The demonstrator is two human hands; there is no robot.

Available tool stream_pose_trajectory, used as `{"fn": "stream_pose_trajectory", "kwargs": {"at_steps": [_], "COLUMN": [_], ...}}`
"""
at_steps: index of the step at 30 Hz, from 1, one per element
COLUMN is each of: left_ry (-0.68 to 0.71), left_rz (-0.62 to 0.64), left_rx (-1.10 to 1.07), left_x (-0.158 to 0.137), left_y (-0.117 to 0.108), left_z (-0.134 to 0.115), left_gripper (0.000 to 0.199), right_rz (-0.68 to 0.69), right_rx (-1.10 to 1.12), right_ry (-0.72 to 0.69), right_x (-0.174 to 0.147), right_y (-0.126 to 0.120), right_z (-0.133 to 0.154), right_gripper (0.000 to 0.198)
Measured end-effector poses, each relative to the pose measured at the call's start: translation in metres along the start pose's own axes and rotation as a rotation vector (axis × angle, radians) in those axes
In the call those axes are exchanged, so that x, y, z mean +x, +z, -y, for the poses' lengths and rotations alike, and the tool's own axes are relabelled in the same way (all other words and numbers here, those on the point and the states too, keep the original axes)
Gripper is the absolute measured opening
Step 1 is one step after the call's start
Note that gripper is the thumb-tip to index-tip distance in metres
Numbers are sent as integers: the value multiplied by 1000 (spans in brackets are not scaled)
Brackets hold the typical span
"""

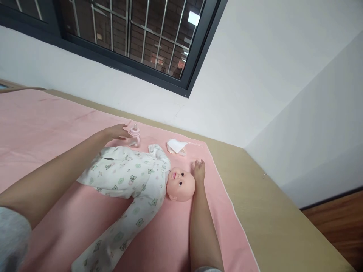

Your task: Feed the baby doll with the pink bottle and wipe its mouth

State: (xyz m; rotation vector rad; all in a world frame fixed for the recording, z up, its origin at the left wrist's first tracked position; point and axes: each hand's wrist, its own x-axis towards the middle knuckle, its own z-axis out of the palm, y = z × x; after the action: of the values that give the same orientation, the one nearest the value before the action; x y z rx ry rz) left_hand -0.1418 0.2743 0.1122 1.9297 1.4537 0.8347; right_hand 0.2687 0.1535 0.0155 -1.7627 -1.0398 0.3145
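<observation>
A baby doll (181, 184) in a white patterned onesie (133, 170) lies on its back on a pink blanket (161, 234), its head to the right. Beyond its body stands a small baby bottle (135, 132) with a pink collar and handle. My left hand (117, 132) reaches to the bottle's left side, fingers apart, the fingertips at or just short of it. Beside the top of the doll's head is my right hand (199, 170), its fingers curled. A small pinkish thing shows by those fingers, too unclear to name.
A small packet with a white sheet on top (176, 146) lies past the doll's shoulder. The blanket covers much of a wooden surface (244, 189). White walls (255, 56) and a dark-framed window (187, 81) with bars rise behind it.
</observation>
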Motion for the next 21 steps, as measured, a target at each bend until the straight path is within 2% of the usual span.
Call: {"fn": "stream_pose_trajectory", "kwargs": {"at_steps": [2,5,10,13,15,17,21], "left_ry": [-73,-96,52,160,245,324,340], "left_rz": [-85,-225,-418,-454,-412,-287,192], "left_rx": [-23,-22,-47,-78,-97,-99,76], "left_x": [-3,-8,-18,-23,-24,-24,-22], "left_y": [1,-2,-2,11,23,38,75], "left_z": [-2,-15,-54,-78,-92,-105,-129], "left_gripper": [54,53,34,27,24,26,41], "right_rz": [-50,-183,-283,-286,-258,-183,104], "right_rx": [-8,-60,-89,-91,-97,-95,-67], "right_ry": [-14,-78,-292,-466,-545,-558,-418], "right_x": [0,0,-1,-4,-7,-10,-16], "right_y": [0,-2,-3,0,2,5,10], "right_z": [3,8,11,13,16,20,28], "right_gripper": [74,64,49,43,43,42,39]}}
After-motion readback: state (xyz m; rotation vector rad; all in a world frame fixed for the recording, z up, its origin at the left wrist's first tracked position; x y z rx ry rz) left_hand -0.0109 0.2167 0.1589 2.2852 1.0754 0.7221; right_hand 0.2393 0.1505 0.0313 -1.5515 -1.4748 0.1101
